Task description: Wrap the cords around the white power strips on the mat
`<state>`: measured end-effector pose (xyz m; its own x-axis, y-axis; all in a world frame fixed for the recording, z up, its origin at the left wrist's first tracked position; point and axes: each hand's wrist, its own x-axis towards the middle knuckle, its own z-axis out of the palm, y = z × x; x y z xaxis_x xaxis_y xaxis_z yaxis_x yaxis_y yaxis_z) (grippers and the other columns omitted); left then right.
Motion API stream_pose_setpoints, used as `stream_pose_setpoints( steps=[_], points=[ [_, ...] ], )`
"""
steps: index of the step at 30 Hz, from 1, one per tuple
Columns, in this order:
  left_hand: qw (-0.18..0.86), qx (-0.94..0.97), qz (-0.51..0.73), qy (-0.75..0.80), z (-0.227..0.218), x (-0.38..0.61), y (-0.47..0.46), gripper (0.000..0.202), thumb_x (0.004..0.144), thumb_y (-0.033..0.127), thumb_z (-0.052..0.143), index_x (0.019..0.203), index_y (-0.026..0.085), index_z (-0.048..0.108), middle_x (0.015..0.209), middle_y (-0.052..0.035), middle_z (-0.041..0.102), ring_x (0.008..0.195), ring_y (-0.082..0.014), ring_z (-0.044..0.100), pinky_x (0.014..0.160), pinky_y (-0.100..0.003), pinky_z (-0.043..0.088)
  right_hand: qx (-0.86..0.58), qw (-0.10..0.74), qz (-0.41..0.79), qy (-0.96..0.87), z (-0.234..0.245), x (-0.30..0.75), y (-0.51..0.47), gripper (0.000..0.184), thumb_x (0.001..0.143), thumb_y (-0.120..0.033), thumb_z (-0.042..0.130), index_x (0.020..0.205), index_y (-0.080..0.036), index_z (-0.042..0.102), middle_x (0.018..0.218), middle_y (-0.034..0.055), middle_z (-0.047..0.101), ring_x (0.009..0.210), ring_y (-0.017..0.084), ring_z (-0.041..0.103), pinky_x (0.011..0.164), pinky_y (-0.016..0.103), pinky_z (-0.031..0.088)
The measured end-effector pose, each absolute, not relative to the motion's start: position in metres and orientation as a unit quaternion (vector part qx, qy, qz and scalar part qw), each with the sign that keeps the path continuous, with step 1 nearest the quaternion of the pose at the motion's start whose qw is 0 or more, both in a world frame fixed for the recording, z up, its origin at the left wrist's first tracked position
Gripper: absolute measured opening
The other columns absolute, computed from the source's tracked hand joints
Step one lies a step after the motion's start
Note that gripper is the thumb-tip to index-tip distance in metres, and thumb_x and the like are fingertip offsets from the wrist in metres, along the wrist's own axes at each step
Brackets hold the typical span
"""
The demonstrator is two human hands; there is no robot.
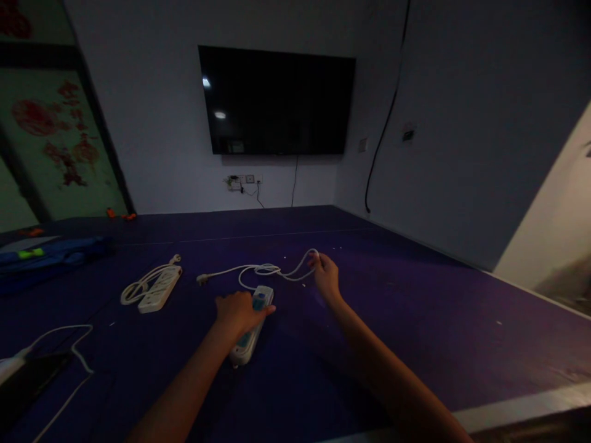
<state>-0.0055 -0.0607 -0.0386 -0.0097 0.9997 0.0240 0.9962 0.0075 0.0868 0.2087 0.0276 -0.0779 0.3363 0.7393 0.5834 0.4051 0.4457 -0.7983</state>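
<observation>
A white power strip with blue-green socket faces point(264, 294) lies on the purple surface, slanting away from me. My left hand point(239, 315) rests across its middle, thumb out over the right edge and fingers over the left side, hiding part of the sockets. From its far end runs a white cord point(265, 269), loosely looped, with its plug point(202, 279) lying to the left. My right hand point(324, 271) pinches a raised bend of that cord between thumb and fingers, right of the strip.
Another white power strip point(161, 289) with a coiled cord lies to the left. Nearer, a dark device point(34, 383) lies beside a white cable point(85, 351). Blue cloth point(69, 253) sits at the far left. A television point(279, 101) hangs on the back wall above wall sockets point(240, 180).
</observation>
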Motion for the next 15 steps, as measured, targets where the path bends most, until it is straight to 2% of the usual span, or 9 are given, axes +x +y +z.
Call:
stream_pose_setpoints(
  steps=[3, 5, 8, 12, 15],
  points=[
    [0.044, 0.719, 0.098, 0.686, -0.01, -0.004, -0.034, 0.062, 0.079, 0.065, 0.041, 0.104, 0.014, 0.066, 0.109, -0.0204, 0.067, 0.104, -0.0344, 0.061, 0.083, -0.041, 0.044, -0.484, 0.608, 0.149, -0.611, -0.04, 0.202, 0.045, 0.046, 0.085, -0.051, 0.042, 0.078, -0.014, 0.067, 0.07, 0.0053, 0.066, 0.065, 0.016, 0.058, 0.062, 0.026, 0.043],
    [0.057, 0.72, 0.149, 0.676, 0.006, -0.005, -0.016, 0.058, 0.078, 0.058, 0.051, 0.11, 0.012, 0.063, 0.114, -0.0203, 0.065, 0.108, -0.0312, 0.06, 0.081, -0.034, 0.045, -0.439, 0.603, 0.16, -0.647, -0.016, 0.193, 0.052, 0.04, 0.085, -0.046, 0.045, 0.08, -0.014, 0.068, 0.076, 0.006, 0.069, 0.07, 0.016, 0.061, 0.068, 0.026, 0.044],
    [0.086, 0.713, 0.244, 0.652, 0.018, -0.01, 0.004, 0.064, 0.073, 0.046, 0.066, 0.124, 0.01, 0.054, 0.116, -0.0187, 0.064, 0.107, -0.0254, 0.061, 0.08, -0.026, 0.045, -0.369, 0.585, 0.187, -0.698, 0.008, 0.179, 0.052, 0.035, 0.085, -0.04, 0.047, 0.088, -0.013, 0.069, 0.083, 0.0064, 0.071, 0.074, 0.015, 0.062, 0.068, 0.026, 0.046],
    [0.136, 0.701, 0.317, 0.624, 0.015, -0.024, 0.02, 0.073, 0.063, 0.027, 0.077, 0.129, 0.012, 0.051, 0.119, -0.0155, 0.064, 0.102, -0.0224, 0.063, 0.08, -0.024, 0.046, -0.327, 0.564, 0.213, -0.728, 0.022, 0.167, 0.043, 0.035, 0.085, -0.043, 0.05, 0.091, -0.015, 0.069, 0.082, 0.0055, 0.071, 0.076, 0.015, 0.063, 0.06, 0.023, 0.045],
    [0.159, 0.703, 0.322, 0.614, 0.007, -0.035, 0.035, 0.077, 0.053, 0.019, 0.081, 0.125, 0.012, 0.054, 0.123, -0.0164, 0.061, 0.105, -0.0258, 0.061, 0.084, -0.029, 0.046, -0.3, 0.588, 0.228, -0.716, 0.029, 0.163, 0.037, 0.038, 0.084, -0.048, 0.051, 0.094, -0.016, 0.069, 0.079, 0.0053, 0.071, 0.076, 0.015, 0.064, 0.057, 0.022, 0.045]
  ],
)
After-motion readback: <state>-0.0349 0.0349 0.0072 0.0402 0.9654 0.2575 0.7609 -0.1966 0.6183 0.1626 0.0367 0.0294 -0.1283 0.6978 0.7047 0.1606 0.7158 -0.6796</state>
